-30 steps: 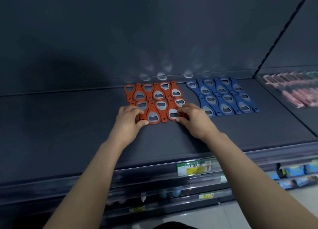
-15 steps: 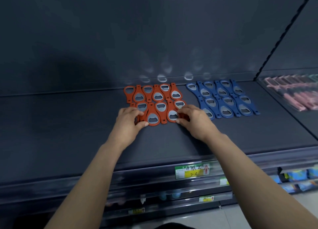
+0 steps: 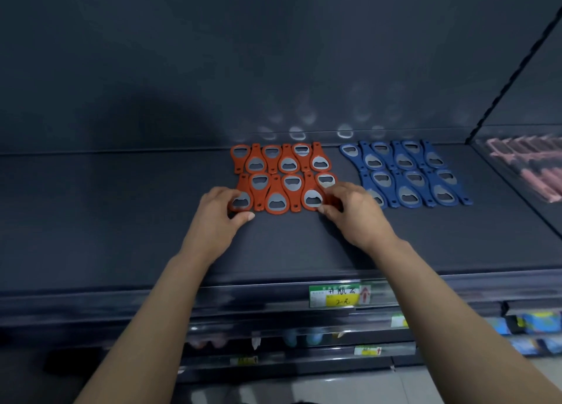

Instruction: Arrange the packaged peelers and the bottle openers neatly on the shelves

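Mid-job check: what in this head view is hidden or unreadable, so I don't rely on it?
1. Head view: left hand and right hand cover the front-row ends of the orange bottle openers; the right hand also hides part of the blue bottle openers.
2. Pink packages: blurred, cut off by the right edge; type unclear.
3. Price label: handwriting too small to read.
4. Lower shelves: goods smeared by blur.

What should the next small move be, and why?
Probably a light inward squeeze, then release. The left hand and right hand pinch the two ends of the front row of orange openers, so closing its gaps and squaring it with the back row seems to be what remains. The blue openers beside them already lie tight.
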